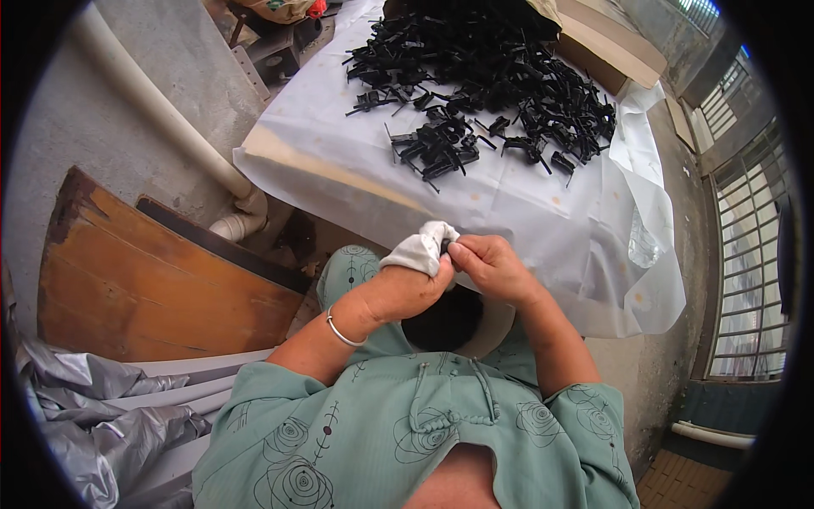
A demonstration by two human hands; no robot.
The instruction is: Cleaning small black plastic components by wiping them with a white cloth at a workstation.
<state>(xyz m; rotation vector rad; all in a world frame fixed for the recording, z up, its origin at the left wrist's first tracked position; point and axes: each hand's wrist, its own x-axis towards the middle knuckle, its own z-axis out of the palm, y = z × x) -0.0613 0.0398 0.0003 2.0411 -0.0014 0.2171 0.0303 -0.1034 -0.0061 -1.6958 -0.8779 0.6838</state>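
Observation:
My left hand point(409, 284) is closed, its fingers partly covered by a white cloth or glove point(414, 250). Between its fingertips a small black plastic part point(446, 246) shows, mostly hidden. My right hand point(493, 270) meets it from the right, thumb and finger pinched on the same part. Both hands are over my lap, just in front of the table's near edge. Beyond them, on the plastic-covered table point(500, 199), lies a big heap of black plastic parts point(475, 76) with thin prongs. A smaller cluster of these parts point(437, 146) lies nearer to me.
Below my hands a round container with a pale rim point(498, 327) and dark inside stands between my legs. A cardboard box point(606, 42) lies open at the table's far right. Leaning at left are a brown wooden board point(161, 280) and a pipe point(153, 102); silver sheeting point(127, 424) lies lower left.

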